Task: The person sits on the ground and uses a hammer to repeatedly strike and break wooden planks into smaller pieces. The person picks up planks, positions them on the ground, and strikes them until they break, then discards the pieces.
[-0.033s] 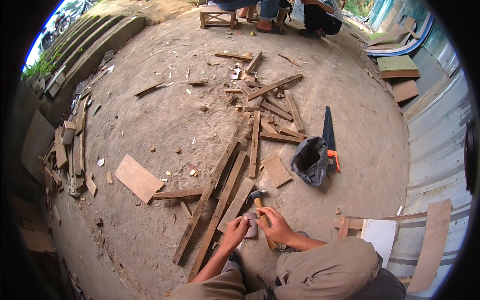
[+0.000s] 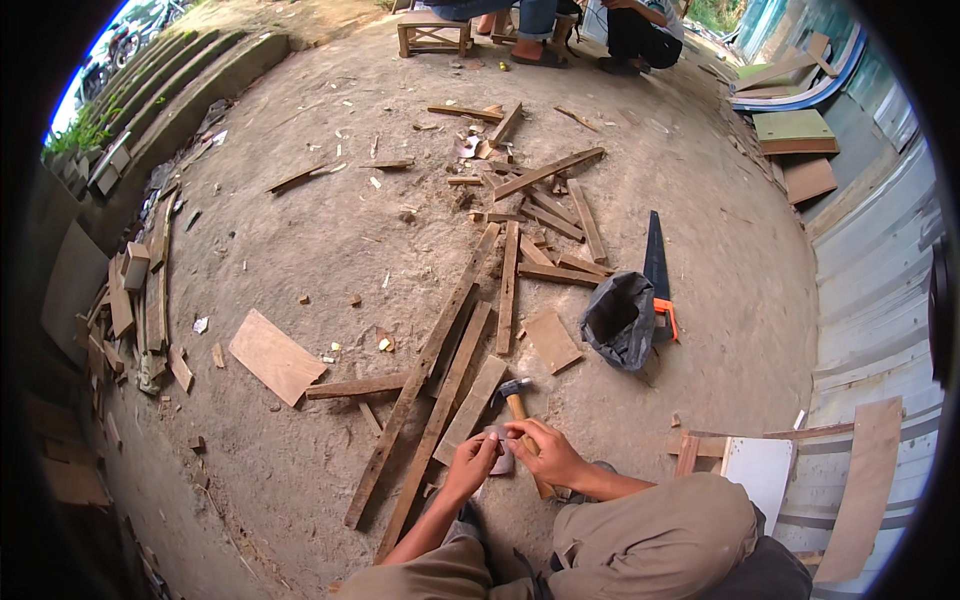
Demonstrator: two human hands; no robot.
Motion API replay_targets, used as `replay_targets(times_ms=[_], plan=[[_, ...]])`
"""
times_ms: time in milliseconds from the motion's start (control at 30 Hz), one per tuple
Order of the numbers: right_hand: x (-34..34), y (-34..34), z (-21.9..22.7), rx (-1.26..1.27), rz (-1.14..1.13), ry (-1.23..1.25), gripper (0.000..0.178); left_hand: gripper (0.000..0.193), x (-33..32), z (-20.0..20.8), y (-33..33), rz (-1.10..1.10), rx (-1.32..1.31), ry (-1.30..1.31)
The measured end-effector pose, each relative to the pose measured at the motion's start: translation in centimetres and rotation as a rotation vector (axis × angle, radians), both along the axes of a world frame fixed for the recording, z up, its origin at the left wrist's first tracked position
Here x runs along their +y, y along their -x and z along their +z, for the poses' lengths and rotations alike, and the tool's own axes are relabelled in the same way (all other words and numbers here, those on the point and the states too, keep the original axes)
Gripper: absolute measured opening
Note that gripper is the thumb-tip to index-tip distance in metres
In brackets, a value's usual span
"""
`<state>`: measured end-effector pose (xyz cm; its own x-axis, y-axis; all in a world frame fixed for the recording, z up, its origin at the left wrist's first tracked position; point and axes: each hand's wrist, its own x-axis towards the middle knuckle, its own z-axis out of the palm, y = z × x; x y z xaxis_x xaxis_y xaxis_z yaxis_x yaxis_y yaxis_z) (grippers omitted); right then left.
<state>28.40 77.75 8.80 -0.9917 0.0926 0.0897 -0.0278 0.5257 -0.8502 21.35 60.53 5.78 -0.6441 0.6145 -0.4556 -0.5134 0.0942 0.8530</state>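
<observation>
My left hand point(image 2: 474, 464) is closed in a pinch, its fingertips on something too small to make out. Close to its right, my right hand point(image 2: 548, 455) also has thumb and fingers pressed together; whatever lies between them is hidden. Under the fingers of both hands is a flat greyish-pink block point(image 2: 504, 464), partly covered. A claw hammer point(image 2: 517, 407) with a dark head and wooden handle lies beneath my right hand, its handle passing behind the palm. Just left of the hammer head, a short wooden board point(image 2: 470, 412) rests beside two long wooden battens point(image 2: 437, 430).
Ahead to the right stand a dark fabric bag point(image 2: 618, 325) and a handsaw point(image 2: 656, 265) with an orange handle. Loose wood strips point(image 2: 550, 172) are scattered farther off. A plywood sheet point(image 2: 275, 355) lies left. Corrugated metal point(image 2: 870, 330) borders the right side. People sit at the far edge.
My right hand has shifted slightly left and up, its fingertips now pinched nearer my left fingertips. My left hand and the hammer stay nearly where they were.
</observation>
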Motion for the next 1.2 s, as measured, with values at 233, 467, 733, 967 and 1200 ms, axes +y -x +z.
replay_targets(times_ms=[233, 467, 733, 967, 1200], plan=[[-0.9, -0.8, 0.1, -0.258, -0.106, 0.368, 0.026, 0.036, 0.7, -0.1, -0.4, 0.010, -0.131, -0.058], [3.0, 0.1, -0.7, -0.101, -0.314, 0.376, 0.023, 0.041, 0.4, 0.1, 0.3, 0.087, -0.057, -0.040], [12.0, 1.1, -0.5, -0.118, -0.761, 0.569, 0.038, 0.041, -0.7, -0.8, 1.2, 0.146, -0.023, 0.038], [5.0, -3.8, -5.8, -0.570, -0.204, -0.117, 0.054, 0.024, -2.0, -2.4, 6.9, 0.287, 0.909, 0.503], [1.5, -3.7, -5.8, -0.650, -0.052, -0.194, 0.056, 0.041, -5.3, -6.6, 11.0, 0.114, 1.168, 0.984]])
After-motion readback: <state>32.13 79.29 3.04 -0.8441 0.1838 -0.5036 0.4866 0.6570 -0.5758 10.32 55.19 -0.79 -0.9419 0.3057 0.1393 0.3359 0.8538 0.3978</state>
